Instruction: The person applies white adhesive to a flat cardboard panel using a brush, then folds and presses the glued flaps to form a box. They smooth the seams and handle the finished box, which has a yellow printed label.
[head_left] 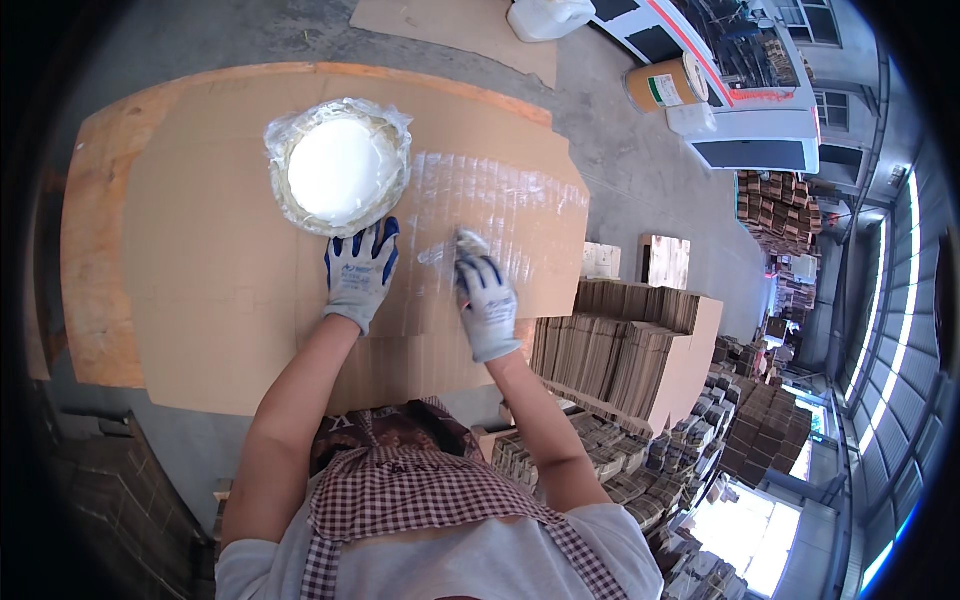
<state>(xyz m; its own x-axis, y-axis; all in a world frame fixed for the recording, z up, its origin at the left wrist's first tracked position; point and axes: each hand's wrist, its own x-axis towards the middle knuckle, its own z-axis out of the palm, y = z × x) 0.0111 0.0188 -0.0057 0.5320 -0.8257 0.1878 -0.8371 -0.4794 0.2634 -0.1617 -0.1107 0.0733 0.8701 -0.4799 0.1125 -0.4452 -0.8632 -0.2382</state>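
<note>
Fingers of your gloved left hand spread slightly apart, palm down on a broad cardboard sheet, their tips at the near rim of a round, plastic-lined bowl; whether they touch it, you cannot tell from this angle. Your right hand, gloved in the same pale grey and blue, curls its fingers around a small pale item, too blurred to identify, low over the sheet. Bright white contents fill the bowl, which sits on the cardboard beyond your left hand. Whitish, glossy streaks band the sheet to the bowl's right, around and beyond your right hand. Beneath it all, a wooden desk shows along the left and far edges. You wear a checked apron over a light shirt. To your right rise stacked cardboard pieces; across the concrete floor stand a brown drum and a white jug.
</note>
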